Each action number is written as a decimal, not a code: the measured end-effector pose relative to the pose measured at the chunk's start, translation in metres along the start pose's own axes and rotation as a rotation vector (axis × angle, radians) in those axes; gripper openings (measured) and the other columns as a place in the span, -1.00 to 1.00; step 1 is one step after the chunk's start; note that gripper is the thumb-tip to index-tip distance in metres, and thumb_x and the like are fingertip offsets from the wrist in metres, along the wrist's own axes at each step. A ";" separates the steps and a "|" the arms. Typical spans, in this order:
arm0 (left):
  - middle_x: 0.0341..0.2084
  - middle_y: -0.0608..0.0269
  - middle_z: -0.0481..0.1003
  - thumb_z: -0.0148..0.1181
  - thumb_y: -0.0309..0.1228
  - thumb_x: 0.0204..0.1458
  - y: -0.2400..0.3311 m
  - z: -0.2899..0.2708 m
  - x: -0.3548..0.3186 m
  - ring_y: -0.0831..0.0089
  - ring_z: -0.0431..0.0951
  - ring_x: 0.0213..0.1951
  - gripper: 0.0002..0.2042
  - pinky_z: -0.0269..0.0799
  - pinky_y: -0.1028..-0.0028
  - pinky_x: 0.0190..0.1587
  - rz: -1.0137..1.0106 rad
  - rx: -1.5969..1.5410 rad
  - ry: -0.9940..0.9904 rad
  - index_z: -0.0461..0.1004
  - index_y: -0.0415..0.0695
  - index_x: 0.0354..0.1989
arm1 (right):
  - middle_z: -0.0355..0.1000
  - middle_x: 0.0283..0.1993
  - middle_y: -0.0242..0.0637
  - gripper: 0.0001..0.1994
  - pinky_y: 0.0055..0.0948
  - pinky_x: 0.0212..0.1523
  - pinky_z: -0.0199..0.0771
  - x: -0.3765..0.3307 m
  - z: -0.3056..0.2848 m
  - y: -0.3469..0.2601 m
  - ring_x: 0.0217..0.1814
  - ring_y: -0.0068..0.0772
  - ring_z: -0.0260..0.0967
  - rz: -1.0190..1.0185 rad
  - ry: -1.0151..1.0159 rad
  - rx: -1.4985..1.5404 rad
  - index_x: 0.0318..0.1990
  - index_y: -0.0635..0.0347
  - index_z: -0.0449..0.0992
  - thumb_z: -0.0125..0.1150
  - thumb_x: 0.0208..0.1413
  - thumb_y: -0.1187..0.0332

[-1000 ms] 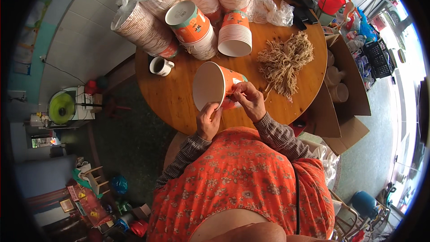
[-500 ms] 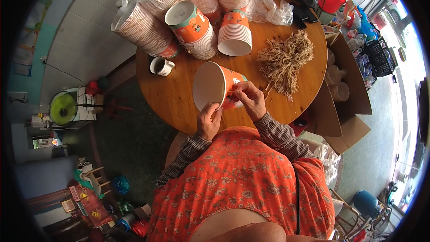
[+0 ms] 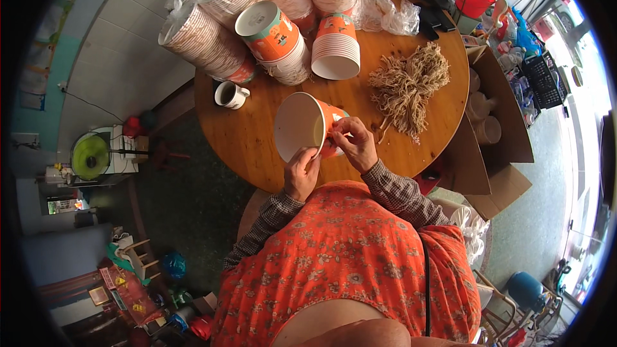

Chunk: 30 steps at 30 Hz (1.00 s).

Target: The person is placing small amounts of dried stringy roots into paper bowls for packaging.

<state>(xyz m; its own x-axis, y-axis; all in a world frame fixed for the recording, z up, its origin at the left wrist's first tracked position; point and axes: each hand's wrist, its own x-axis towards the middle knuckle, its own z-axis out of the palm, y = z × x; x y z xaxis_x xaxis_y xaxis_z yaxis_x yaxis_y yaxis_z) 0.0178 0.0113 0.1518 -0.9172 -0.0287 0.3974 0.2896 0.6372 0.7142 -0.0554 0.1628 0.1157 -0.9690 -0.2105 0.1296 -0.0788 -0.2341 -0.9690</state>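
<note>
A large paper bucket, white inside and orange with printed pictures outside, is tilted on its side above the near part of the table, its mouth to the left. My left hand is closed on the lower rim, thumb and fingers pinching the edge. Against the orange outer wall, my right hand is closed in a pinch on what looks like a thin string; the fingertips hide most of it. To the right lies a loose bundle of tan strings, with one strand trailing toward my right hand.
Behind stand nested bucket stacks, some wrapped in plastic. A mug with dark liquid sits at the left on the round wooden table. Crumpled plastic bags lie at the back. An open cardboard box holding buckets stands at right.
The bucket has shifted slightly left and turned so more of its inside shows. My right hand has moved a little down and left along the wall. The left hand keeps its hold on the rim.
</note>
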 end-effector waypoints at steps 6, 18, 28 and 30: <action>-0.35 0.04 0.48 0.11 -0.66 -0.06 -0.037 0.024 -0.015 0.07 0.51 -0.32 -0.80 0.44 0.32 -0.31 0.069 0.080 -0.108 0.41 -0.26 -0.21 | 0.38 -0.29 -0.31 -0.89 -0.55 -0.33 0.50 -0.005 -0.008 0.044 -0.35 -0.53 0.42 0.081 0.006 -0.272 -0.37 0.31 0.47 0.23 0.02 0.44; -0.29 0.04 0.52 0.05 -0.45 0.10 -0.118 0.075 -0.057 0.30 0.55 -0.17 -0.79 0.44 0.42 -0.16 -0.281 -0.219 -0.463 0.39 -0.25 -0.11 | 0.50 -0.37 -0.24 -0.74 -0.53 -0.32 0.54 -0.037 -0.028 0.137 -0.37 -0.49 0.48 0.594 -0.071 -0.232 -0.26 0.38 0.48 0.20 0.05 0.30; -0.52 0.05 0.51 0.07 -0.46 0.06 -0.157 0.115 -0.062 0.32 0.56 -0.42 -0.89 0.44 0.39 -0.39 -0.502 -0.374 -0.237 0.41 -0.26 -0.32 | 0.51 -0.34 -0.24 -0.72 -0.52 -0.27 0.52 -0.039 -0.025 0.132 -0.34 -0.50 0.48 0.570 -0.133 -0.257 -0.21 0.34 0.51 0.16 0.06 0.27; -0.52 0.06 0.51 0.10 -0.46 0.00 -0.152 0.118 -0.054 0.26 0.54 -0.44 -0.89 0.43 0.36 -0.38 -0.442 -0.214 -0.226 0.42 -0.25 -0.41 | 0.52 -0.33 -0.24 -0.71 -0.51 -0.27 0.51 -0.040 -0.031 0.134 -0.34 -0.49 0.48 0.569 -0.125 -0.261 -0.20 0.33 0.51 0.16 0.07 0.25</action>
<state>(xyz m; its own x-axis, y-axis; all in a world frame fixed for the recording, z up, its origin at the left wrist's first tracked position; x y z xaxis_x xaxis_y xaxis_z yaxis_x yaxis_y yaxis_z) -0.0087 0.0065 -0.0465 -0.9934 -0.0775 -0.0847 -0.1100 0.4296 0.8963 -0.0346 0.1693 -0.0256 -0.8425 -0.3465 -0.4124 0.3706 0.1827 -0.9106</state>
